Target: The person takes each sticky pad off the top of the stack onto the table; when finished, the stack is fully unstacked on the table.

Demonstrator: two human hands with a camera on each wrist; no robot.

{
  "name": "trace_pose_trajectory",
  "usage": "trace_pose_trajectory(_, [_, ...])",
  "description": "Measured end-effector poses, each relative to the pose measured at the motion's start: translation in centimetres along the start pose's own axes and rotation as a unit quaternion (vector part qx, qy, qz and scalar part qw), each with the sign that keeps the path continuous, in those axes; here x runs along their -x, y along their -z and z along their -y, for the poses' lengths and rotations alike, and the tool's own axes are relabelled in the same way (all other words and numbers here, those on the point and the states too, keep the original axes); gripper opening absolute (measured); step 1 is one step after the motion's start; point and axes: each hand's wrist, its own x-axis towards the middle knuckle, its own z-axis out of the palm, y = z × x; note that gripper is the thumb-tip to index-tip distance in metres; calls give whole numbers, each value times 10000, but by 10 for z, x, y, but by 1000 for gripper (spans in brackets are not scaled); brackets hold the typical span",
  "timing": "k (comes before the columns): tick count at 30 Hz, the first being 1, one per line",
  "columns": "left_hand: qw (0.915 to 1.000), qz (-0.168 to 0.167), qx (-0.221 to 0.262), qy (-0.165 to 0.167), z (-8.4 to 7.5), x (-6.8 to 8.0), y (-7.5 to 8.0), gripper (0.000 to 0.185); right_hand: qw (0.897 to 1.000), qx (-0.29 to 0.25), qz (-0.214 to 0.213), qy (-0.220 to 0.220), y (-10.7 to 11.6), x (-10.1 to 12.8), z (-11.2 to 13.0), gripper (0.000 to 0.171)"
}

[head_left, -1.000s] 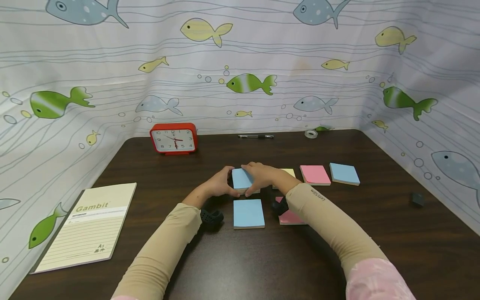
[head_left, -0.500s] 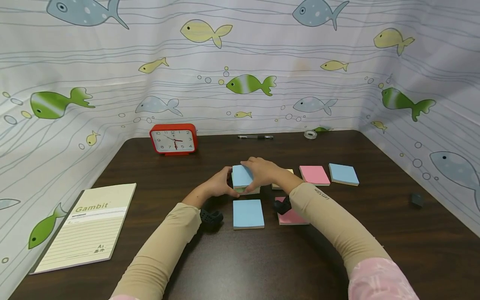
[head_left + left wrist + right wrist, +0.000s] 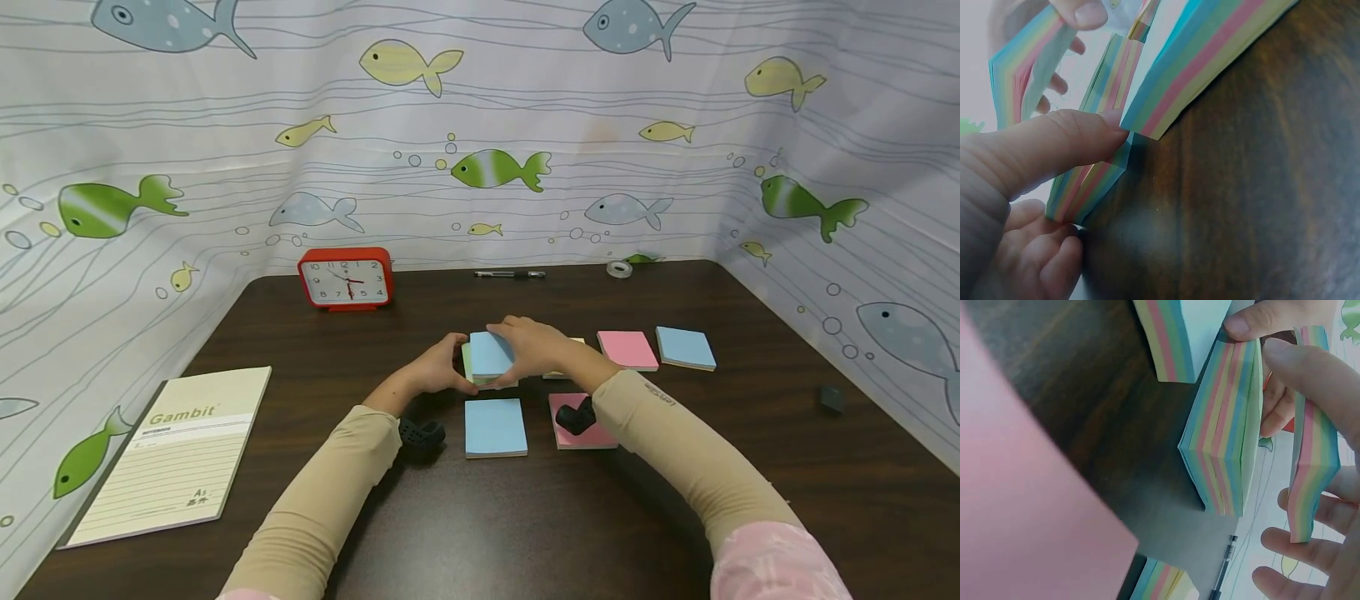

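My right hand (image 3: 534, 346) pinches a blue-topped sticky note pad (image 3: 491, 357) between thumb and fingers, just above a stack of sticky note pads (image 3: 1222, 437). A pale gap separates pad and stack in the right wrist view. The stack's green top edge shows at the left of the raised pad in the head view. My left hand (image 3: 435, 368) grips the stack from the left, its thumb (image 3: 1072, 140) against the near side. In front lies another blue pad (image 3: 496, 427), with a pink pad (image 3: 592, 437) to its right, partly covered by the wrist camera.
Behind my right wrist, a yellow pad (image 3: 557, 374) is partly hidden. Farther right lie a pink pad (image 3: 627, 350) and a blue pad (image 3: 686, 347). A red clock (image 3: 346, 279), pen (image 3: 510, 274) and tape roll (image 3: 619, 269) sit at the back; a notebook (image 3: 172, 454) lies left.
The blue-topped pad has come up off the stack and shifted slightly right in my right hand, uncovering a green top edge. My left hand stays at the stack.
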Motion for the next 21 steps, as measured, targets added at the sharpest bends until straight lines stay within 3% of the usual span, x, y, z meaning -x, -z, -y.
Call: trace_pose_trajectory(21, [9998,-40,-136,160,-2,1,-1,91,9997,220,50,33,5,26,-1,93])
